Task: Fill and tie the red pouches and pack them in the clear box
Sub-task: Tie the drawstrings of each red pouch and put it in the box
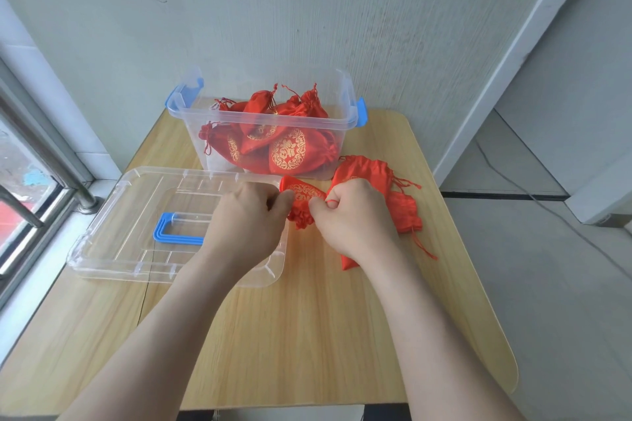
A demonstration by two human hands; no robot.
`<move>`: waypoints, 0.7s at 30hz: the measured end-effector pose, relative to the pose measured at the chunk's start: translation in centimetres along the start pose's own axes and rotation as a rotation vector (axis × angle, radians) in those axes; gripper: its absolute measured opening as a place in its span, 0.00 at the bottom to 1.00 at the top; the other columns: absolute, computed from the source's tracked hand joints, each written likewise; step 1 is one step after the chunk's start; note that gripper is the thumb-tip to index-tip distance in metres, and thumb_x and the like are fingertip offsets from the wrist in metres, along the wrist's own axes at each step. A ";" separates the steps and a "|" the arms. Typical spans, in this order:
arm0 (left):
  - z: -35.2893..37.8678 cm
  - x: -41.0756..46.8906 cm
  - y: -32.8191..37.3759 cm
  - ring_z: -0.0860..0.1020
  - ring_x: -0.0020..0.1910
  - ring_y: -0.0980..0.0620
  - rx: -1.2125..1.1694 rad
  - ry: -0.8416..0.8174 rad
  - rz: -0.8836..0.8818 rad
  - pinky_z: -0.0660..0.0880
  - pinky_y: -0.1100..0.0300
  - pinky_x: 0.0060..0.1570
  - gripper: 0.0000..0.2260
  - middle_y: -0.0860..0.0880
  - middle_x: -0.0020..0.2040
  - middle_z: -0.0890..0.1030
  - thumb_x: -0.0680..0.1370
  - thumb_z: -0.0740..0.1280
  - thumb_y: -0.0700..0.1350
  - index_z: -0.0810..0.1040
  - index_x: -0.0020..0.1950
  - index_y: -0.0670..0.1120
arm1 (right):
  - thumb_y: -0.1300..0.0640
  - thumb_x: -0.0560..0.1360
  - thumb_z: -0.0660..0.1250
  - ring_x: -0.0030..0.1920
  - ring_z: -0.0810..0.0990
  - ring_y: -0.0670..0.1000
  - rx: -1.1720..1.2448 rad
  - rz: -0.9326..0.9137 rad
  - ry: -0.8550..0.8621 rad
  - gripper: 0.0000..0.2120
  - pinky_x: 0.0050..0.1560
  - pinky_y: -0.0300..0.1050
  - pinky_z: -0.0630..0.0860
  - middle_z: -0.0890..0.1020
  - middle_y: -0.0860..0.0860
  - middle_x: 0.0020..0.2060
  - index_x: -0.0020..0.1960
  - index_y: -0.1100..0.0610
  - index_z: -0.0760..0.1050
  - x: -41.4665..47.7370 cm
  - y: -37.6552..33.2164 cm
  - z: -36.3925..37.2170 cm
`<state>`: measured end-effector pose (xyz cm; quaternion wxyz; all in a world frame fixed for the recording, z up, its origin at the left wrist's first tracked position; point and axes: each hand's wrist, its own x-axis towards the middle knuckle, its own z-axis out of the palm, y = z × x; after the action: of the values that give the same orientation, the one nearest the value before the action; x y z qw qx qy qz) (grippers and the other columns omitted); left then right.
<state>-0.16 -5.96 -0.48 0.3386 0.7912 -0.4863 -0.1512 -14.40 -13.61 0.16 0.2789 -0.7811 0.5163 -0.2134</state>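
We note a light wooden table point(307, 335) with rounded corners. Resting directly on it: a clear box point(191, 120) at the far edge, its clear lid point(136, 215) flat at left, and loose red pouches point(369, 171) right of the lid, near the box.

Box point(219, 120) at back of surface point(307, 335), pouches point(273, 143) in it; lid point(113, 225) front-left; loose pouches point(371, 171) front-right of box.
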 end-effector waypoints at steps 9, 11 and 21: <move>-1.1 0.2 0.9 0.78 0.30 0.54 -0.499 0.023 -0.204 0.82 0.47 0.43 0.17 0.42 0.40 0.83 0.84 0.64 0.47 0.77 0.51 0.31 | 0.48 0.75 0.72 0.33 0.81 0.52 -0.007 -0.011 -0.007 0.17 0.36 0.53 0.83 0.79 0.48 0.29 0.33 0.54 0.72 0.0 -0.4 0.0; -1.1 0.2 1.2 0.75 0.30 0.54 -0.593 -0.025 -0.228 0.78 0.49 0.42 0.16 0.48 0.39 0.85 0.85 0.63 0.45 0.77 0.53 0.30 | 0.47 0.73 0.73 0.33 0.81 0.52 0.000 -0.021 -0.016 0.16 0.35 0.54 0.83 0.79 0.46 0.30 0.33 0.53 0.73 0.0 -0.5 0.1; -1.5 -0.1 1.9 0.73 0.27 0.54 -0.720 -0.106 -0.288 0.73 0.50 0.41 0.15 0.48 0.36 0.83 0.87 0.62 0.51 0.76 0.46 0.43 | 0.51 0.74 0.76 0.34 0.79 0.45 0.093 -0.064 -0.054 0.03 0.35 0.47 0.80 0.79 0.43 0.34 0.44 0.47 0.82 -0.3 -0.9 -0.4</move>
<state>-0.62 -5.81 1.88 0.5443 0.6730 -0.3031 -0.3987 -14.14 -13.11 1.03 0.3220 -0.7887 0.4730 -0.2247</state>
